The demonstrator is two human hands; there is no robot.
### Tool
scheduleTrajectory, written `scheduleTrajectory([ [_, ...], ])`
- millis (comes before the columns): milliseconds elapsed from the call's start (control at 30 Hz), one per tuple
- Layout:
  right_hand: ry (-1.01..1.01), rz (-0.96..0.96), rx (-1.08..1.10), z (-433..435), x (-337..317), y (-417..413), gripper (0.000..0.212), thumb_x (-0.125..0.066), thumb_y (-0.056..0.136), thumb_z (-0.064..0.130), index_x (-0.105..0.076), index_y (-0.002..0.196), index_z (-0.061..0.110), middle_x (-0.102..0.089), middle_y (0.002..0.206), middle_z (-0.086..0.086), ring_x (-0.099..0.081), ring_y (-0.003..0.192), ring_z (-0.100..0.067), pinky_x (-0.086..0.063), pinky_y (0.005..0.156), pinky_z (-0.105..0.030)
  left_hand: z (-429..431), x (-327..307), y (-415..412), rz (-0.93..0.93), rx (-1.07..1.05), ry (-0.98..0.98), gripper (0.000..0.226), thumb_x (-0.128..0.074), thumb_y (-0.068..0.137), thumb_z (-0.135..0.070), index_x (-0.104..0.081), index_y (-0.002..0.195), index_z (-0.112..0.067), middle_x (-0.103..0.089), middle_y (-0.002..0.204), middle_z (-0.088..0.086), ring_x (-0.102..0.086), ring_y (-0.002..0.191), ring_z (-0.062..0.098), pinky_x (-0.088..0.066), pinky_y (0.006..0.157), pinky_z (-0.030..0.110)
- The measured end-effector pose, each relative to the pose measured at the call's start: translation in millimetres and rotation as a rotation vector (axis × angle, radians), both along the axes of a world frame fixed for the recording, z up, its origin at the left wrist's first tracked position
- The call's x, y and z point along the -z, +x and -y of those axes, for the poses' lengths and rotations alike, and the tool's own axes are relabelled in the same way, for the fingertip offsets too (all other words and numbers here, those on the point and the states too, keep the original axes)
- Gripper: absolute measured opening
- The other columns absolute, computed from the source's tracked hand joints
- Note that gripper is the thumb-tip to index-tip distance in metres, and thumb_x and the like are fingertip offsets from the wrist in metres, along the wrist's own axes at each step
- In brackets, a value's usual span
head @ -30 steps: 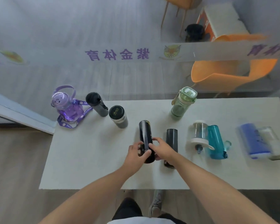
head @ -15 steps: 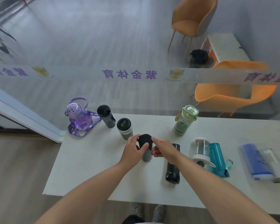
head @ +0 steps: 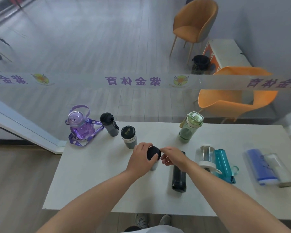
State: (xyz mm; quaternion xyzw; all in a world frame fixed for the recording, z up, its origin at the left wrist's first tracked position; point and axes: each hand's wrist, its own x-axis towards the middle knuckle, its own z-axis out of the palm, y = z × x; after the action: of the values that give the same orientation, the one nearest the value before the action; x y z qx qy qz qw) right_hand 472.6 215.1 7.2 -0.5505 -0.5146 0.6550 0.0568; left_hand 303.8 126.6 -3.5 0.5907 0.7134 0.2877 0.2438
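Ten bottles counted on the white tabletop (head: 94, 174): five upright, five lying. We take the green bottle (head: 190, 127), upright at the far edge, as our landmark. The black-capped bottle (head: 153, 153) stands upright nearer to us than the green bottle and to its left. The left grip (head: 141, 158) is wrapped round it, with the thumb lying over the cap. The right grip (head: 172, 158) sits at the cap's right edge with its fingers curled and the index tip touching. We cannot tell whether it pinches the cap. Left of the green bottle stand three more uprights. Outward in order, these are one grey flask (head: 128, 137) with a black lid, one dark sport bottle (head: 109, 125) and one purple bottle (head: 80, 126) with a strap at the corner. Nearer than the green bottle lies one dark bottle (head: 178, 179), partly under the right forearm. To the right of that, still nearer than the green bottle, lie one clear bottle (head: 207, 157) and one teal bottle (head: 223, 163) side by side. Well to the right of these are one blue bottle (head: 259, 167) and one pale bottle (head: 279, 169), touching. Behind the green bottle, beyond the glass, we count two orange chairs (head: 194, 26).
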Motion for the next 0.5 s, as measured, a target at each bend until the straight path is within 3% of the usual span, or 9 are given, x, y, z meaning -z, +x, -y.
scheduleTrajectory([
  [167, 0.120, 0.105, 0.110, -2, -5, 20, 0.023, -0.054, 0.092, 0.025, -0.068, 0.086, 0.007, -0.071, 0.077, -0.010, -0.062, 0.065, -0.020, -0.052, 0.068, -0.035, -15, -14, 16, -0.194, 0.141, 0.250, 0.029, -0.056, 0.090, -0.036, -0.064, 0.112, -0.018, -0.062, 0.113, -0.003, -0.051, 0.109, 0.022, -0.047, 0.093, 0.039],
  [333, 0.298, 0.320, 0.122, 0, -4, 58, 0.023, -0.049, 0.087, 0.022, -0.052, 0.065, 0.013, -0.056, 0.064, -0.006, -0.048, 0.062, -0.020, -0.039, 0.062, -0.036, -17, -23, 64, -0.253, 0.512, 0.445, 0.014, -0.055, 0.093, -0.018, -0.069, 0.093, -0.012, -0.067, 0.092, 0.001, -0.056, 0.088, 0.025, -0.047, 0.076, 0.037],
  [400, 0.336, 0.384, 0.088, 6, 0, 74, 0.028, -0.048, 0.090, 0.016, -0.046, 0.062, 0.014, -0.049, 0.065, -0.005, -0.043, 0.064, -0.019, -0.035, 0.062, -0.036, -9, -17, 83, -0.230, 0.587, 0.385, 0.014, -0.054, 0.093, -0.016, -0.067, 0.093, -0.011, -0.064, 0.089, 0.003, -0.053, 0.083, 0.026, -0.047, 0.071, 0.039],
  [500, 0.277, 0.456, 0.061, 14, 19, 99, 0.023, -0.044, 0.096, 0.003, -0.044, 0.077, 0.015, -0.056, 0.082, -0.009, -0.045, 0.073, -0.018, -0.034, 0.060, -0.027, 6, 0, 107, -0.128, 0.492, 0.076, 0.019, -0.050, 0.094, -0.025, -0.063, 0.105, -0.015, -0.061, 0.102, 0.000, -0.053, 0.093, 0.022, -0.048, 0.075, 0.037],
])
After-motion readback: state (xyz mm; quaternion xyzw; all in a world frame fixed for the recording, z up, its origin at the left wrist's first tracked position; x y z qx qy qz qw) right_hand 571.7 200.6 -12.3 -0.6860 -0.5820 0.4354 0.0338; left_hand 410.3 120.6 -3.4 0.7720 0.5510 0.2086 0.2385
